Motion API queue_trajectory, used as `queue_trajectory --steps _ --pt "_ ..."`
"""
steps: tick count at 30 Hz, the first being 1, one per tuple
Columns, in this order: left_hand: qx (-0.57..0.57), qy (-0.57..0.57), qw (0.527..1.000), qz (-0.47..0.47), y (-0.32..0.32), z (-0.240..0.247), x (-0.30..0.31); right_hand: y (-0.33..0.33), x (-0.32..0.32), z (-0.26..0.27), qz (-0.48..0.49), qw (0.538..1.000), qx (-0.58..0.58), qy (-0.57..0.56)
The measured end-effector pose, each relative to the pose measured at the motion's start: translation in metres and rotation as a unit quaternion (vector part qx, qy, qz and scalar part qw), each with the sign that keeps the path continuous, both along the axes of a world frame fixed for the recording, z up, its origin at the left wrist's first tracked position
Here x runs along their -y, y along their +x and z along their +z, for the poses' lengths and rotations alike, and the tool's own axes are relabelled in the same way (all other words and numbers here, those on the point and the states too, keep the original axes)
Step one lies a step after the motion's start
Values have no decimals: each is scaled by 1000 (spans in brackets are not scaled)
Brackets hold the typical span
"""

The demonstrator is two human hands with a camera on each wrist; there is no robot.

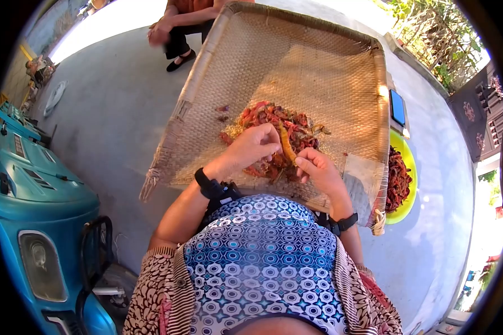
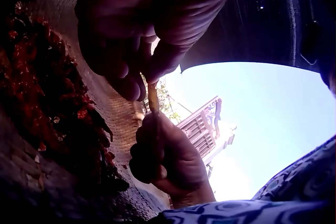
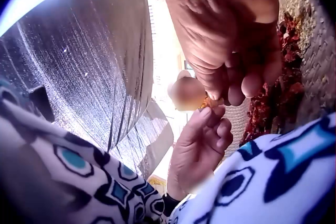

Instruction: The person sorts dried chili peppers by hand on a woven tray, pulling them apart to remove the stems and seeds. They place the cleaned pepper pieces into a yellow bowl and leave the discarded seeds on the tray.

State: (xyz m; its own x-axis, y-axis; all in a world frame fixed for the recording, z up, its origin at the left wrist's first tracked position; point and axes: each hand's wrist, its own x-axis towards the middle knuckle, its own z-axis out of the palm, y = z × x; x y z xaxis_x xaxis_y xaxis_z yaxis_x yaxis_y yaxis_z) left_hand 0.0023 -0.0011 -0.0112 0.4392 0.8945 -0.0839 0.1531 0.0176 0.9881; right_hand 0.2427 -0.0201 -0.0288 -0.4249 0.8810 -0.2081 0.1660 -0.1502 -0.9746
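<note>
Between my two hands is a yellowish-orange dried chili pepper (image 1: 286, 146), long and wrinkled. My left hand (image 1: 250, 149) pinches it between thumb and fingers, as the left wrist view shows at the upper end of the pepper (image 2: 153, 99). At its other end, the thumb and forefinger of my right hand (image 1: 323, 172) grip it. Both hands are over a heap of dried red chili peppers (image 1: 268, 116) with loose pale seeds around it. The heap lies on a large woven tray (image 1: 330, 72) in front of my body. In the right wrist view, fingers mostly cover the pepper.
To the right, below the tray's edge, a yellow-green basin (image 1: 409, 162) holds more dark red dried peppers. A phone-like device (image 1: 397, 107) lies beyond the tray's right rim. Another person (image 1: 184, 22) sits past the far left corner. A teal vehicle (image 1: 39, 195) stands at left.
</note>
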Motion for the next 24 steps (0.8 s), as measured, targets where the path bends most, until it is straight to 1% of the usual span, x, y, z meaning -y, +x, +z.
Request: queue_trajectory --steps 3,5,6,7,8,10,13,16,18,19,20,21,22,24 --pt "-51 94 994 -18 -10 -6 -5 21 1 -3 -77 997 -25 12" --pt "-179 75 978 -79 -23 9 -6 47 -3 -5 -165 983 -64 39" --pt "-242 65 962 -110 -28 14 -5 60 -6 -8 -229 966 -107 48" --pt "-305 88 941 -121 -31 9 -3 74 -9 -11 -293 943 -149 56" --pt "-324 93 931 -139 -35 6 -1 88 -14 -11 -342 912 -220 48" --pt "-361 103 910 -176 -40 -1 1 114 -21 -10 -432 829 -355 28" --pt "-374 100 901 -197 -40 -11 -3 128 -22 -9 -443 765 -463 59" --pt "-388 95 904 -154 -39 -7 -3 105 -20 -12 -451 813 -366 36" --pt "-372 148 907 -130 -37 -7 -3 80 -16 -17 -349 897 -263 63" --pt "-364 175 907 -119 -36 -7 -3 66 -12 -19 -295 929 -210 76" --pt "-333 191 917 -106 -33 -6 -1 52 -11 -16 -222 961 -148 77" --pt "-302 207 926 -92 -30 -3 1 38 -10 -9 -147 982 -85 78" --pt "-270 223 933 -77 -27 0 2 24 -9 -4 -100 991 -56 73" --pt "-244 232 938 -85 -21 1 2 -1 -6 4 -6 998 2 63"
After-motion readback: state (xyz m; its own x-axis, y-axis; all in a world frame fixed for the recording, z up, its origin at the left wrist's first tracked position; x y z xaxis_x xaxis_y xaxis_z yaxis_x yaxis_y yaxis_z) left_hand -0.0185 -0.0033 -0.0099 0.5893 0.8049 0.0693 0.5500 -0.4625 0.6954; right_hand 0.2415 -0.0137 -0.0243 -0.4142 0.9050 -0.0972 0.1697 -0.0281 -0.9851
